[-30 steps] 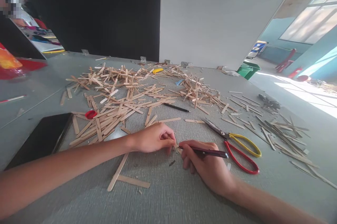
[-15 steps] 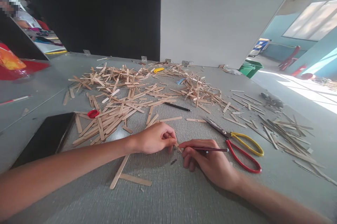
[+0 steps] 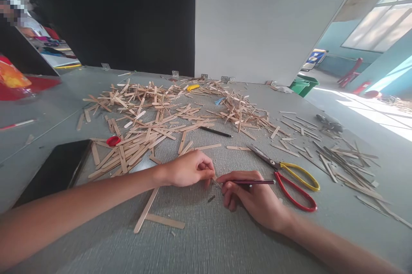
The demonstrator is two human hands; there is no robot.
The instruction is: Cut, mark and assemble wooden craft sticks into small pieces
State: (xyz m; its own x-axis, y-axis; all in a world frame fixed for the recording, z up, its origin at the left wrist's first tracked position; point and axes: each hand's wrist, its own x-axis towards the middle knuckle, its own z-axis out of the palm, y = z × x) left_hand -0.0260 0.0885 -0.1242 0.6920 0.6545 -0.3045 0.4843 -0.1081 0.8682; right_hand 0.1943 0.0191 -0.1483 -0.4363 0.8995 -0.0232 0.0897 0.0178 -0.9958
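My left hand pinches a small piece of wooden craft stick between thumb and fingertips, just above the table. Close on its right, my right hand is closed around a slim dark-red pen-like tool. The tool's tip is hidden by my fingers at the wood, so its kind is unclear. A small dark sliver lies below, between the hands. Two craft sticks lie near my left forearm. Scissors with one yellow and one red handle rest beyond my right hand, blades partly apart.
Craft sticks in loose heaps spread across the table's far and left side. A black pen lies mid-table. A black phone and a red ring-shaped piece are at left, thin wood strips at right. An upright panel stands behind.
Both hands stay almost in place, still meeting at the small wood piece. The right hand with the pen-like tool has shifted slightly left, and the whole view has moved a little.
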